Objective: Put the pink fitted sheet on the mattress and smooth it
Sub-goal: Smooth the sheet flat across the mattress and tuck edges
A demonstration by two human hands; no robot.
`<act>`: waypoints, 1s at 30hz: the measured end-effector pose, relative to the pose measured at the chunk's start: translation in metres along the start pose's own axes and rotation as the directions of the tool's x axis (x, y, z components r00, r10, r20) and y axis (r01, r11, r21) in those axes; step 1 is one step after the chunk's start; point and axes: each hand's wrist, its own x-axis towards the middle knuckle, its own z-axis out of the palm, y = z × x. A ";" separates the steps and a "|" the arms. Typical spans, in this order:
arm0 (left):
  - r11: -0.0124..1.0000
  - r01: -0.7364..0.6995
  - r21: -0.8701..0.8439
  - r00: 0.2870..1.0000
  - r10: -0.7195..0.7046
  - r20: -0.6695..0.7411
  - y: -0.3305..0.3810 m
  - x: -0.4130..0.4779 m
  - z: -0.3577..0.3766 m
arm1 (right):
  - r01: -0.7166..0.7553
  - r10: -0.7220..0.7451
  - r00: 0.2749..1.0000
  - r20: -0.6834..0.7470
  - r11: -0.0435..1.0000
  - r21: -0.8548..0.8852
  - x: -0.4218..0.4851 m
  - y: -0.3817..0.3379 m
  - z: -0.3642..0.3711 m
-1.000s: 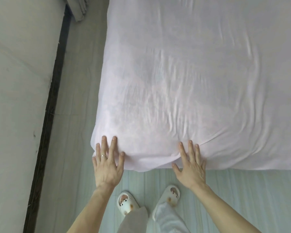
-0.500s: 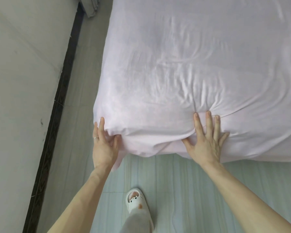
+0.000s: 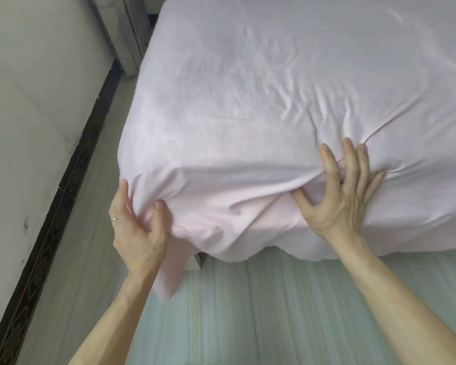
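Observation:
The pink fitted sheet (image 3: 248,106) covers the whole mattress top and hangs over its near edge. At the near left corner my left hand (image 3: 140,227), a ring on one finger, pinches a bunch of the sheet's cloth. A loose flap of sheet (image 3: 169,277) dangles below that hand toward the floor. My right hand (image 3: 345,196) lies flat with fingers spread on the sheet at the near edge, pressing into a fold; wrinkles fan out from it. The mattress itself is hidden under the sheet.
A pale wall (image 3: 24,114) with a dark baseboard (image 3: 53,206) runs along the left, leaving a narrow strip of floor beside the bed. A light bed frame corner (image 3: 195,262) peeks out under the sheet. Pale green plank floor (image 3: 261,312) lies below.
My left hand went from flat on the corner to gripping bunched cloth. My right hand slid right along the edge. The view moved closer; my slippered feet dropped out of sight.

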 end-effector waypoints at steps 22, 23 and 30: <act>0.495 -0.687 0.532 0.717 0.584 0.381 -0.005 -0.041 -0.041 | 0.317 -0.326 0.945 0.022 0.930 0.186 -0.073 0.049 -0.052; 0.468 -0.701 0.539 0.701 0.591 0.399 -0.003 -0.045 -0.038 | 0.303 -0.317 0.947 0.047 0.933 0.194 -0.078 0.056 -0.055; 0.335 -0.750 0.571 0.653 0.514 0.556 0.041 -0.043 -0.032 | 0.144 -0.226 0.875 0.429 0.966 0.217 -0.069 0.063 -0.078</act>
